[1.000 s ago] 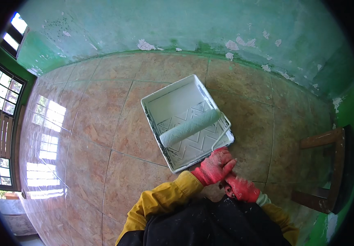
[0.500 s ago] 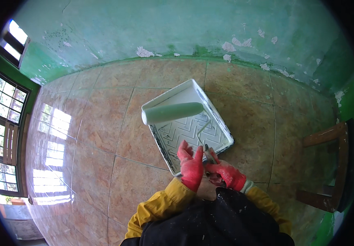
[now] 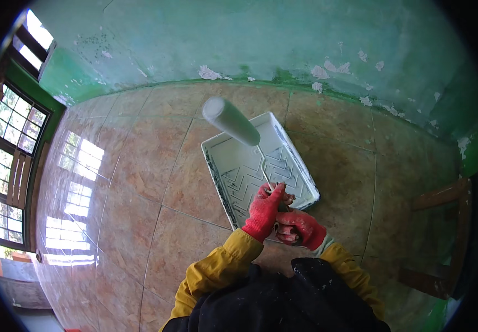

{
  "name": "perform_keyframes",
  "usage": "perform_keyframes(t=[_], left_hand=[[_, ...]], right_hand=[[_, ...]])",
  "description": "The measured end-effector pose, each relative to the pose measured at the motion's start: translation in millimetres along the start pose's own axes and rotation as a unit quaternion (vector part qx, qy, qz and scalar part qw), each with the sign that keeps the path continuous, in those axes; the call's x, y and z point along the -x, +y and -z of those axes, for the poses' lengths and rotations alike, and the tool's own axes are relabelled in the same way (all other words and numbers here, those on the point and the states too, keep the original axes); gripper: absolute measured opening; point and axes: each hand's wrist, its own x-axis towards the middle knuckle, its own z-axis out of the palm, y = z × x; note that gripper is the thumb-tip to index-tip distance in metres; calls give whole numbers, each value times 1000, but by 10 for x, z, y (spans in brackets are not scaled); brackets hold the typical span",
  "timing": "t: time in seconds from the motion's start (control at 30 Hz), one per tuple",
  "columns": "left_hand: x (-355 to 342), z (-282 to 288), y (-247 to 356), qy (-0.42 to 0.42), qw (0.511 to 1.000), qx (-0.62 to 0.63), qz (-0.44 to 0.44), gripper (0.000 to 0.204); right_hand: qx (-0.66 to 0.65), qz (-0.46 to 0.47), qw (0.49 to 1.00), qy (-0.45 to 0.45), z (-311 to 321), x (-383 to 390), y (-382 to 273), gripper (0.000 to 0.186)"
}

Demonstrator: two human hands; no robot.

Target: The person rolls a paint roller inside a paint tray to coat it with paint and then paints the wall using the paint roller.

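A paint roller (image 3: 233, 122) with a pale, cylindrical sleeve is held up over the paint tray, its sleeve tilted toward the upper left. Its thin wire frame runs down to my hands. My left hand (image 3: 265, 207), in a red glove, is closed round the roller near the bottom of the wire. Just below and to the right, my right hand (image 3: 301, 228), also red-gloved, is closed on the handle, which the fingers mostly hide. Beneath lies the white paint tray (image 3: 299, 160) on the floor, its ribbed slope smeared with pale and dark paint.
Brown tiled floor (image 3: 134, 216) surrounds the tray. Ahead stands a green wall (image 3: 194, 39) with peeling white patches. A wooden frame, perhaps a chair (image 3: 440, 196), is at the right. Barred windows (image 3: 12, 119) line the left side.
The roller has turned from lying nearly level across the tray to pointing up and left. My left hand has gone from partly spread fingers to gripping the roller.
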Motion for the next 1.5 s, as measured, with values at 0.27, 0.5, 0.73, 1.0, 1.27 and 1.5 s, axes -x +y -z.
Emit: perform_keyframes(t=[0.27, 0.5, 0.73, 1.0, 1.27, 1.5], left_hand=[[-168, 15, -136, 4, 996, 9, -87, 18], [-218, 69, -221, -2, 997, 6, -74, 18], [-260, 258, -396, -46, 993, -45, -97, 20], [-250, 315, -468, -79, 981, -174, 13, 24], [-153, 296, -441, -49, 980, -190, 41, 29], [-74, 268, -365, -48, 972, -228, -8, 45]], right_hand=[[385, 23, 908, 165, -270, 2, -121, 21], [443, -45, 799, 405, -259, -169, 18, 47], [392, -9, 829, 399, 66, -252, 213, 46], [399, 5, 836, 376, 191, -252, 248, 57], [450, 8, 795, 407, 119, -254, 254, 51], [462, -15, 808, 366, 115, -256, 161, 54]])
